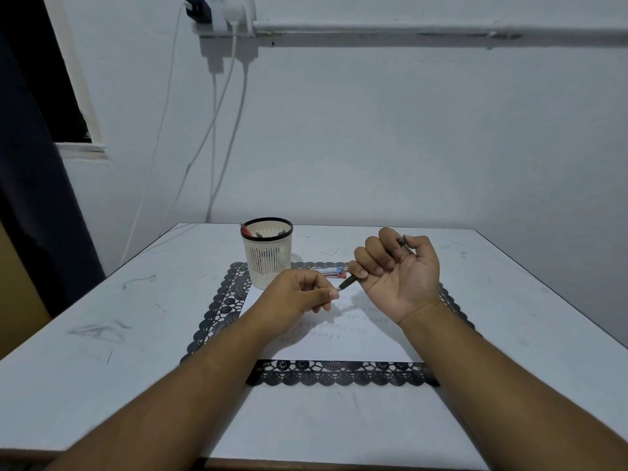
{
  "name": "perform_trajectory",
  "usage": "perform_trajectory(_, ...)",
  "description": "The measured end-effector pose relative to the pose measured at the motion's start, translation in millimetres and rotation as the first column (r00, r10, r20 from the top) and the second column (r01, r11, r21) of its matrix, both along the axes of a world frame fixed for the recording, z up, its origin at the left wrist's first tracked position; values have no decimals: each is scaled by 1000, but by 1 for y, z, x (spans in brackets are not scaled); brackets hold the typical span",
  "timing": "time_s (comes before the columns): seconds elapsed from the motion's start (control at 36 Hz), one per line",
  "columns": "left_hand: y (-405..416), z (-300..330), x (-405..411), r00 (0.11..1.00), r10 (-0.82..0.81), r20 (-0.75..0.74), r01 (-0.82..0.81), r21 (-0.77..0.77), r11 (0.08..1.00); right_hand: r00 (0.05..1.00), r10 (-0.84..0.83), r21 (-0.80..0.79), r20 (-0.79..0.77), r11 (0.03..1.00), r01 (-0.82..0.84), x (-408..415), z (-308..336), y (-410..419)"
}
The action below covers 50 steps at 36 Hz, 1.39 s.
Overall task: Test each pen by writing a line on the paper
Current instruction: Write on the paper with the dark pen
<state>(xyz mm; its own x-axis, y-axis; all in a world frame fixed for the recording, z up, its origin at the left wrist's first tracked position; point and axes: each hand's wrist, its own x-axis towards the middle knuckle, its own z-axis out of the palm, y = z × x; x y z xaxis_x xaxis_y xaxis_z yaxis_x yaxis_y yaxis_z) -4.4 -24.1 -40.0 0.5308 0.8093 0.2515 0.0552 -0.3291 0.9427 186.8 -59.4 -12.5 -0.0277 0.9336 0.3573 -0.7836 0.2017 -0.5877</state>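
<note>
My right hand (401,266) is raised palm-up above the paper and grips a dark pen (350,282) in its curled fingers; the pen's tip points down-left and its back end sticks out by the thumb. My left hand (302,294) hovers just left of that tip, thumb and forefinger pinched together close to it; whether they hold a cap is hidden. The white paper (339,345) lies on a black lace mat (336,373) and carries several faint written lines. A cream mesh pen holder (267,256) with a black rim stands at the mat's far left corner with pens inside.
Two pens, one red and one with blue (331,271), lie on the mat behind my hands. The mat sits on a grey table (102,334) against a white wall. White cables (217,130) hang from wall sockets behind the table. A dark curtain fills the left.
</note>
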Motion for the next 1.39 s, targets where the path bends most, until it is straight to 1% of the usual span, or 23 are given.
perform_trajectory(0.31, 5, -2, -2, 1000, 17, -1, -17, 13, 1000, 996, -21, -33, -84, 999, 18, -2, -2, 1)
perform_trajectory(0.44, 6, -4, -2, 1000, 20, -15, -20, 22, 1000, 998, -36, -20, -43, 999, 35, -1, 0, 0)
perform_trajectory(0.56, 6, -4, -3, 1000, 23, -20, -22, 35, 999, 998, -25, -23, -60, 999, 24, -3, -2, 0)
perform_trajectory(0.69, 5, -3, -4, 1000, 3, 9, -4, 30, 1000, 994, -25, -35, -108, 999, 22, -2, -3, 0)
perform_trajectory(0.86, 6, -2, -3, 997, -21, 80, 20, 17, 1000, 983, -23, -45, -183, 999, 15, 0, -2, 0)
perform_trajectory(1.03, 7, -2, -3, 995, -18, 100, 16, 23, 1000, 985, -29, -61, -173, 998, 19, 0, -1, 0)
perform_trajectory(1.11, 7, -2, -5, 993, 6, 114, -9, 24, 1000, 989, -62, -83, -131, 995, 52, 1, 1, 0)
perform_trajectory(1.17, 8, -1, -6, 992, 39, 119, -44, 43, 998, 995, -80, -98, -55, 992, 74, 1, 2, 2)
perform_trajectory(1.22, 9, 2, -7, 991, 67, 113, -76, 71, 995, 993, -79, -129, 90, 987, 90, -1, 2, 4)
perform_trajectory(1.25, 9, 3, -7, 991, 76, 106, -85, 84, 993, 979, -80, -145, 190, 984, 109, -2, 1, 5)
perform_trajectory(1.31, 7, 6, -10, 994, 94, 63, -102, 127, 987, 921, -93, -144, 379, 977, 158, -6, -2, 5)
perform_trajectory(1.33, 7, 7, -13, 993, 112, 30, -115, 155, 981, 899, -90, -137, 429, 977, 163, -9, -2, 4)
perform_trajectory(1.36, 8, 8, -16, 991, 135, 4, -133, 182, 974, 893, -73, -146, 443, 977, 153, -9, -3, 3)
perform_trajectory(1.39, 11, 9, -19, 986, 168, -13, -162, 203, 966, 903, -51, -169, 426, 976, 134, -10, -3, 3)
